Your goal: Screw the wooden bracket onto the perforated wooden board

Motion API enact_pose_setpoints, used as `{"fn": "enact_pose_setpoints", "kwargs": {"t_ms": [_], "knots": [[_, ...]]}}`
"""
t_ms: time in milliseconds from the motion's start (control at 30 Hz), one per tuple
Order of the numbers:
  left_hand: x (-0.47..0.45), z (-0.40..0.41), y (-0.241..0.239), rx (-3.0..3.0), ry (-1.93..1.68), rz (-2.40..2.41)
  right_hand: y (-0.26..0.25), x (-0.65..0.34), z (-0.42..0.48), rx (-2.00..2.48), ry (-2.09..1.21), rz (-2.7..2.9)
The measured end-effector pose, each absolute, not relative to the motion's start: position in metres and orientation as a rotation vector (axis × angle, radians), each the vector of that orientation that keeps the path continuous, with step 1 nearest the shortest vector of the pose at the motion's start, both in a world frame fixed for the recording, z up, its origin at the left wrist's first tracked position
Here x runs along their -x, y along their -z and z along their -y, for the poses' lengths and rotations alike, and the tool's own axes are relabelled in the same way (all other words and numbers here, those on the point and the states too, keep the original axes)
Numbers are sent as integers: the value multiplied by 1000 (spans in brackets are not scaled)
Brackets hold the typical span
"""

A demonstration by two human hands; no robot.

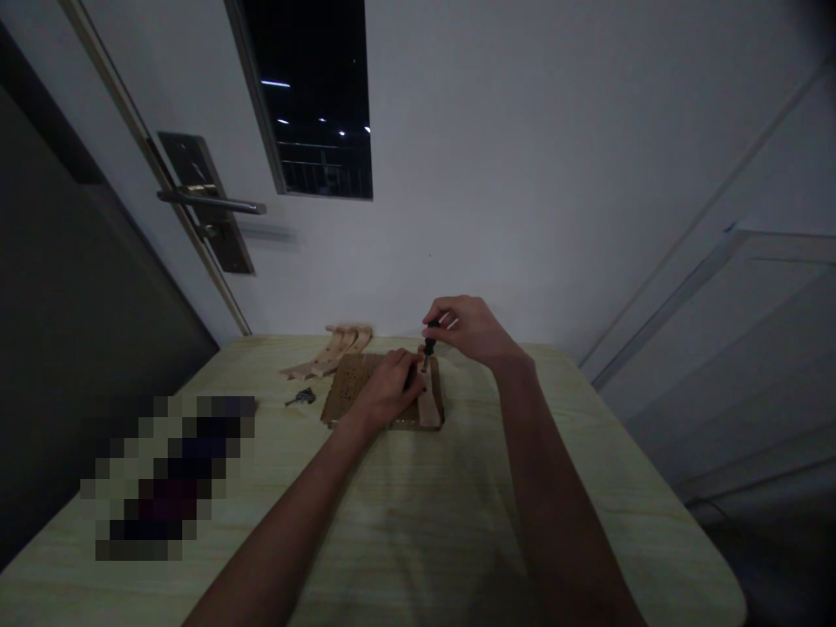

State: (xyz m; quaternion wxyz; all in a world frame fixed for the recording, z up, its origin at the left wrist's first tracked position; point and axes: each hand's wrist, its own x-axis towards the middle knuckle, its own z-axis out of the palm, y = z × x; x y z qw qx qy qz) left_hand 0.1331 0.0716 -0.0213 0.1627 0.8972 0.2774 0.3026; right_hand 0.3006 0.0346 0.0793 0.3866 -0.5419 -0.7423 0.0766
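My right hand (467,329) is closed around the dark handle of a screwdriver (429,346), which points down. Its tip meets the upper part of a pale wooden piece (428,405) lying on a brown cardboard slab (349,387). With its fingers pressed against the side of that wooden piece, my left hand (392,383) rests on the cardboard. A small dark spot shows on the wood below the screwdriver tip. Whatever sits right under the tip is too small to make out.
Several curved wooden pieces (340,348) lie at the back left of the table (405,540). A little heap of screws (304,397) is beside the cardboard. A blurred-out patch (176,475) covers something at the left. Behind the table stands a white door with a handle (212,202).
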Motion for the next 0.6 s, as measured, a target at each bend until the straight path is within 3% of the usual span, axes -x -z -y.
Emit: {"fn": "enact_pose_setpoints", "kwargs": {"t_ms": [600], "knots": [[-133,-75,25,-2565,-890,-790,-83,-296,-31,1354,-376,1924]]}}
